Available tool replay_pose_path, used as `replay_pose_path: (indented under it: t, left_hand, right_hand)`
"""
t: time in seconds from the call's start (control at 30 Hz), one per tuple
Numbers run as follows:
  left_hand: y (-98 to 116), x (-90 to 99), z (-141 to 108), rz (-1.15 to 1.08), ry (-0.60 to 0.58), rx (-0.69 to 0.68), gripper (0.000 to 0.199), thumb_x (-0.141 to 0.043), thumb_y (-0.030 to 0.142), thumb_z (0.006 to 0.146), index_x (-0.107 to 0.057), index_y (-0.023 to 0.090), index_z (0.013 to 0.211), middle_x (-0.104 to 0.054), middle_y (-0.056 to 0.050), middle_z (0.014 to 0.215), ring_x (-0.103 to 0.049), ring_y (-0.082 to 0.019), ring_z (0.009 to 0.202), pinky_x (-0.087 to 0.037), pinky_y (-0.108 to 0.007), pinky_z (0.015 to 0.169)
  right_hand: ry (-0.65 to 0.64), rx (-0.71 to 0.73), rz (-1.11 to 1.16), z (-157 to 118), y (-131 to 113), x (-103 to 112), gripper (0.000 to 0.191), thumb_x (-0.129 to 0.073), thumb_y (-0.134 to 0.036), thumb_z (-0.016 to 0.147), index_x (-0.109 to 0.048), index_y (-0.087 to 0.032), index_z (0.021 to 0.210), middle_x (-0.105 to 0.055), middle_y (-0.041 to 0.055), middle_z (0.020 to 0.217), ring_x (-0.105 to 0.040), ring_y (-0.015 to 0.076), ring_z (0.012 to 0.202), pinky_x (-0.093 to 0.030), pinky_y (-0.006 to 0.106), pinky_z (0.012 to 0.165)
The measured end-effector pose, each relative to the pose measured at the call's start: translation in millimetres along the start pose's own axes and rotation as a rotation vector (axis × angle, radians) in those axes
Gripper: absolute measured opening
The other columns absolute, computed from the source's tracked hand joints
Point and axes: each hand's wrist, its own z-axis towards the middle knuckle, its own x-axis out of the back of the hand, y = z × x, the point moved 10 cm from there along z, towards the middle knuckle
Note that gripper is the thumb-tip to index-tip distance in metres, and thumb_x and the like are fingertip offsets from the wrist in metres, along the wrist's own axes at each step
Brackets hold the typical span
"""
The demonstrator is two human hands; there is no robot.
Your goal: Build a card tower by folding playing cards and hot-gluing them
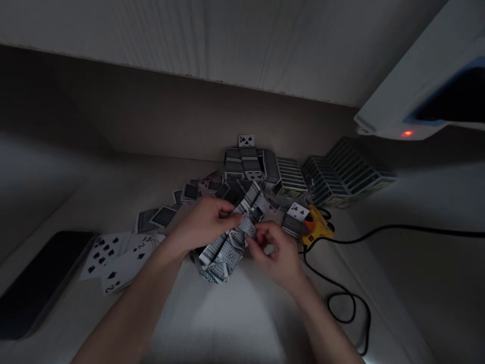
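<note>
Between my hands is a long model pieced together from cut and folded playing cards [223, 258], tilted with its far end up to the right. Its surface shows blue-grey patterned card backs. My left hand [206, 220] grips its left side, thumb on top. On the right side, my right hand [275, 247] has thumb and fingertips bent in against the model; whether a small piece sits between them is too dim to see. Loose cards [164, 216] lie behind my left hand. A yellow glue gun [320, 227] rests to the right of my right hand.
A black cable [348, 293] loops along the right. Large spade cards [127, 263] and a dark flat slab [41, 283] lie left. Card stacks [240, 162] and ribbed card boxes [341, 172] line the back wall. A white device [394, 121] with a red light overhangs the upper right.
</note>
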Motion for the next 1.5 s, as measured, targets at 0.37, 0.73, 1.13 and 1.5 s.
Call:
replay_pose_path:
  t: [0.37, 0.73, 1.13, 1.5]
  left_hand:
    - [6.8, -7.2, -2.2, 0.042, -0.043, -0.008, 0.038, -0.056, 0.044, 0.073, -0.037, 0.019, 0.051, -0.03, 0.006, 0.054, -0.029, -0.009, 0.053, -0.018, -0.024, 0.049]
    - [9.0, -18.8, -3.4, 0.061, -0.071, -0.023, 0.034, -0.054, 0.04, 0.074, -0.042, 0.018, 0.051, -0.031, 0.005, 0.054, -0.031, -0.009, 0.054, -0.015, -0.024, 0.049]
    - [3.8, -6.9, -0.8, 0.091, -0.006, 0.009, 0.037, -0.054, 0.044, 0.075, -0.038, 0.019, 0.052, -0.032, 0.006, 0.054, -0.031, -0.01, 0.053, -0.019, -0.024, 0.05]
    - [16.8, -26.0, -12.3, 0.242, -0.132, -0.077, 0.037, -0.051, 0.035, 0.084, -0.038, 0.019, 0.053, -0.035, 0.005, 0.051, -0.034, -0.011, 0.052, -0.019, -0.025, 0.05]
  right_hand:
    - [-0.309, -0.034, -0.073, 28.0, -16.2, -8.4, 0.025, -0.064, -0.02, 0.073, -0.042, -0.021, 0.062, -0.04, -0.0087, 0.054, -0.037, 0.0067, 0.05, -0.027, 0.019, 0.046]
    - [-0.328, -0.124, -0.287, 32.4, -21.3, -6.5, 0.02, -0.065, -0.013, 0.063, -0.049, -0.02, 0.056, -0.049, -0.0069, 0.05, -0.045, 0.0087, 0.048, -0.029, 0.021, 0.046]
    - [-0.241, -0.115, -0.134, 18.7, -6.7, -3.2, 0.007, -0.065, -0.023, 0.078, -0.058, -0.021, 0.081, -0.055, -0.0055, 0.061, -0.053, 0.0102, 0.055, -0.04, 0.022, 0.053]
    - [0.171, -0.332, 0.165, -17.1, 55.8, 45.9, 0.024, -0.064, -0.042, 0.084, -0.065, -0.02, 0.092, -0.055, -0.0041, 0.061, -0.054, 0.0112, 0.05, -0.046, 0.024, 0.048]
